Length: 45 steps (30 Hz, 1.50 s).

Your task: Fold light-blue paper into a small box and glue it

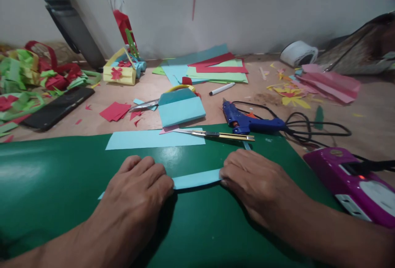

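Observation:
A narrow light-blue paper strip (197, 179) stretches between my hands just over the green mat (200, 227). My left hand (138, 190) is closed on the strip's left part, and a small tip of blue paper pokes out beyond it. On the other end, my right hand (254, 181) pinches the strip between thumb and fingers. Behind them lies a flat blue paper piece (138, 140), with a gold utility knife (220, 135) resting across its right end. A folded blue paper pouch (182, 109) sits farther back, partly covering the scissors (148, 104).
A blue glue gun (249, 122) with a black cord lies behind my right hand. At right stands a purple power strip (348, 177). A phone (57, 107), paper baskets (120, 72), stacked coloured paper (210, 66) and a marker (222, 88) lie toward the wall.

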### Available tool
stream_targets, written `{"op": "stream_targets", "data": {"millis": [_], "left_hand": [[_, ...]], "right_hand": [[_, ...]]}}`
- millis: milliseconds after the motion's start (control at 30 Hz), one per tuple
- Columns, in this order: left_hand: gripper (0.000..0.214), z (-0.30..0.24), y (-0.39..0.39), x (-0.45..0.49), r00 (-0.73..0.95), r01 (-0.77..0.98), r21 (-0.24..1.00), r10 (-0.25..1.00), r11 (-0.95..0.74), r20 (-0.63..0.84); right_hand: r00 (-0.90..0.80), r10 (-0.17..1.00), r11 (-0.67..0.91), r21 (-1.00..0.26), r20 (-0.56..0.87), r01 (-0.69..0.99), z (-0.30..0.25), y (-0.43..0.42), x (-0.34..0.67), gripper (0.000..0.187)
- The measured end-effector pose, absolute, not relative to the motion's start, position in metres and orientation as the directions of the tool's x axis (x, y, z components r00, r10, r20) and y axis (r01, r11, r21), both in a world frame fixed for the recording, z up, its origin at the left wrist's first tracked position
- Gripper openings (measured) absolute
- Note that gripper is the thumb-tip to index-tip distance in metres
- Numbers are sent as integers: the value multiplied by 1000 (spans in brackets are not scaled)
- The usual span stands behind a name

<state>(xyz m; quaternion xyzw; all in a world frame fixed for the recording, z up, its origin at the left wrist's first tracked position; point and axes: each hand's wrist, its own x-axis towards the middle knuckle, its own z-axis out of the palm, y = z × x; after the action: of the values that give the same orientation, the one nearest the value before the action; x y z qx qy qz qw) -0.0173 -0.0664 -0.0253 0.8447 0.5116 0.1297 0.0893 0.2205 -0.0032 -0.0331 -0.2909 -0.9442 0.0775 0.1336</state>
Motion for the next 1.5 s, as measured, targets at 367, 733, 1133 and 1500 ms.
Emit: {"op": "stream_targets", "data": {"millis": [367,733,1133,1500], "left_hand": [[31,-14,-62,-19,354,894,270,933,-357,61],[34,-11,-56,-18,382,897,214,922,-388,70],[34,-17,-59,-14,393,913,76,913,-402,112],[27,-18,-66,-17,366,879,295,927,-375,87]], "right_hand": [[-683,707,705,-253,184,662,-26,-4,214,25],[-673,716,697,-241,184,675,-26,-1,211,27],[-707,670,740,-136,225,659,-28,-2,210,27],[-694,695,713,-306,189,630,-28,-2,216,13]]}}
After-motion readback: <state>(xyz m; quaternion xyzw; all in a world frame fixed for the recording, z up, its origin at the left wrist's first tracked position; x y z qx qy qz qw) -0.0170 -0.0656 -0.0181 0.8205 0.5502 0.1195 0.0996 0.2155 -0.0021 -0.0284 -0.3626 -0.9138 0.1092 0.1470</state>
